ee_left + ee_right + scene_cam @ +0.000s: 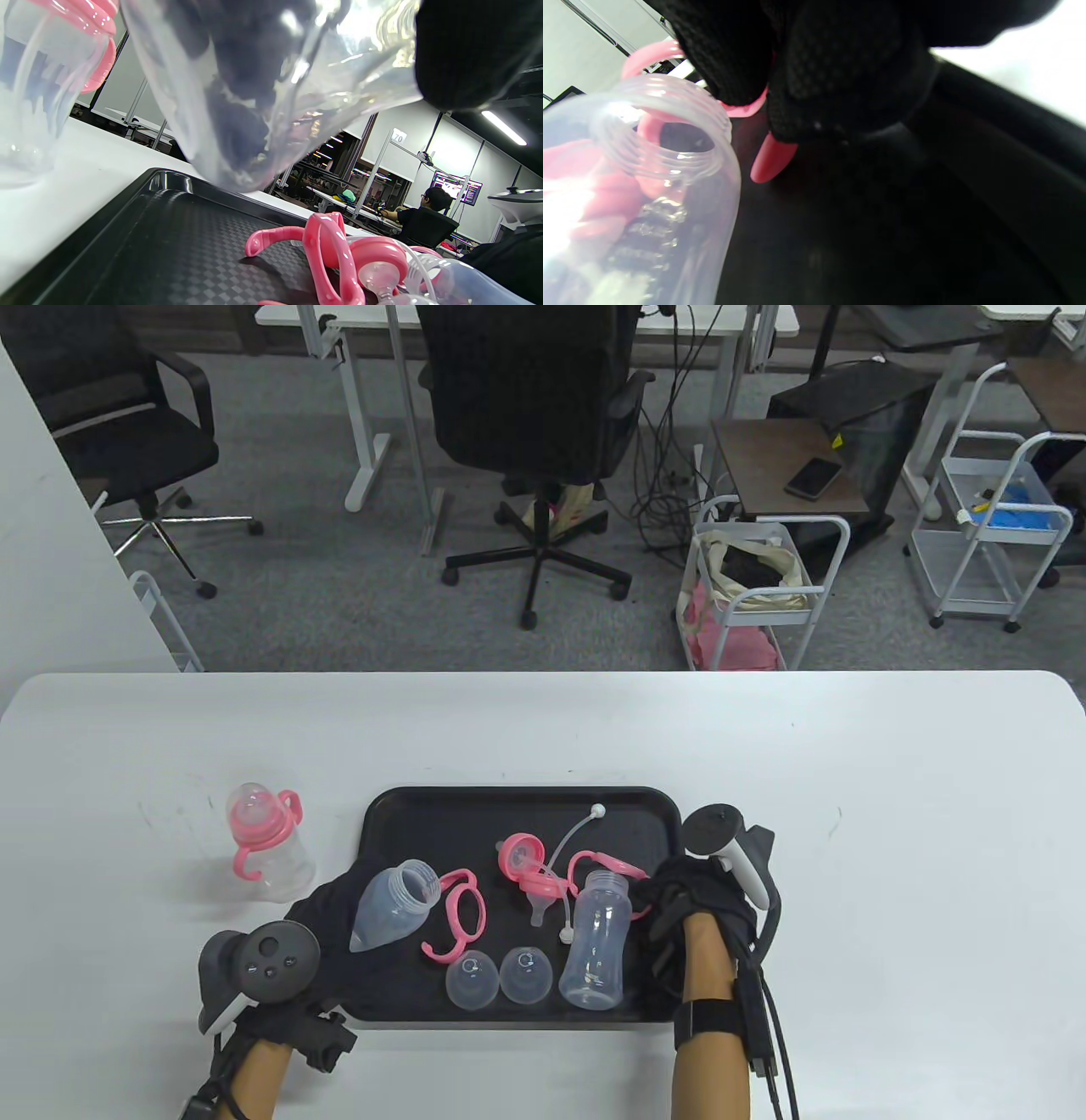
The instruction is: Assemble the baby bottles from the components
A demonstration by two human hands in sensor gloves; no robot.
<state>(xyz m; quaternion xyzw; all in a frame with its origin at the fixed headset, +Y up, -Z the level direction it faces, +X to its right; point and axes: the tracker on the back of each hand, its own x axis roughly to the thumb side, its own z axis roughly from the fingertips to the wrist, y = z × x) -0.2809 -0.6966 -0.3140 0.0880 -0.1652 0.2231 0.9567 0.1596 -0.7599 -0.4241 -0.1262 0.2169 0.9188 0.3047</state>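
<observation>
While two bottle bodies (596, 937) occupy the tray (441, 814); two domed caps (472, 979) lie alongside.

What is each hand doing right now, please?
Left hand: grips the clear bottle body, tilted above the tray.
Right hand: grips the pink handle ring.

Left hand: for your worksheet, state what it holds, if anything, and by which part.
The left hand holds a clear bottle body, tilted over the tray, by its base end.
</observation>
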